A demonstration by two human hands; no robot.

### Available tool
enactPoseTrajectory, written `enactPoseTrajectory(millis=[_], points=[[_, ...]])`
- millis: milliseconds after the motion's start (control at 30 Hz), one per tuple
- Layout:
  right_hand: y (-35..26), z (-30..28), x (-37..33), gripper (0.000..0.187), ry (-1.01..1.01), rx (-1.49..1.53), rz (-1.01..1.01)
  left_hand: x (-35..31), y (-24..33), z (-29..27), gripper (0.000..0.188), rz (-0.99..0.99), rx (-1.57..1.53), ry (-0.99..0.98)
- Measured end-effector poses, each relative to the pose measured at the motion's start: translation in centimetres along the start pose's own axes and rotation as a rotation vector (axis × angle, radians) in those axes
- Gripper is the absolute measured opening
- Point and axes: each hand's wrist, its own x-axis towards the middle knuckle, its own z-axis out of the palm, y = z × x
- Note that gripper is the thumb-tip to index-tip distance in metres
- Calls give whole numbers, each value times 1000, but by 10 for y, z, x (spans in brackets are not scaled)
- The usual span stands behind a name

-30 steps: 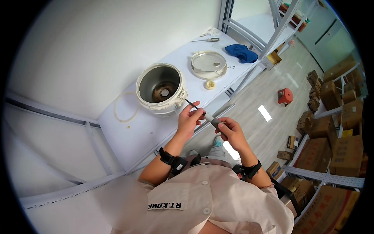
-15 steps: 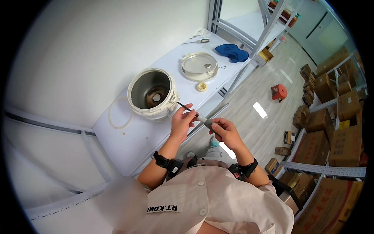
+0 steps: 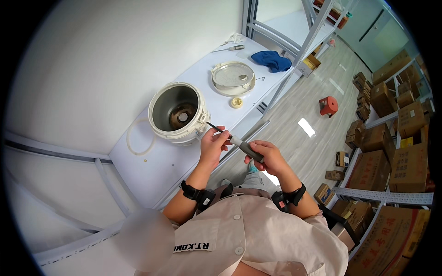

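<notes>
The screwdriver (image 3: 241, 145) spans the left hand (image 3: 214, 146), which pinches its shaft, and the right hand (image 3: 268, 156), which grips the handle toward 4 o'clock. Its tip points to 10 o'clock beside the pot (image 3: 171, 134), contact unclear; the step looks like lining the tool up there, and the next move seems to call for a guided tip and controlled turn. At 12 o'clock from the hands, the lid (image 3: 234, 76) rests on the desk (image 3: 148, 178).

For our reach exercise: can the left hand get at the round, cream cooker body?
Probably yes: the left hand is close beside the cooker body, nothing visibly blocking, though it holds the dark shaft of a grey-handled screwdriver.
</notes>
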Motion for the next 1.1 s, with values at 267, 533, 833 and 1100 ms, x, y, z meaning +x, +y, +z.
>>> enactPoseTrajectory(millis=[267, 533, 833, 1100], points=[[20, 6, 1, 35, 268, -863, -837, 2, -1, 1, 24, -16, -27, 26], [31, -2, 9, 37, 111, -133, -604, 3, -2, -1, 18, 19, -48, -9], [25, -2, 4, 30, 139, -403, -387, -6, 3, 5, 23, 13, -143, -22], [21, 13, -3, 48, 212, -752, -849, 4, -1, 0, 24, -14, -55, 41]])
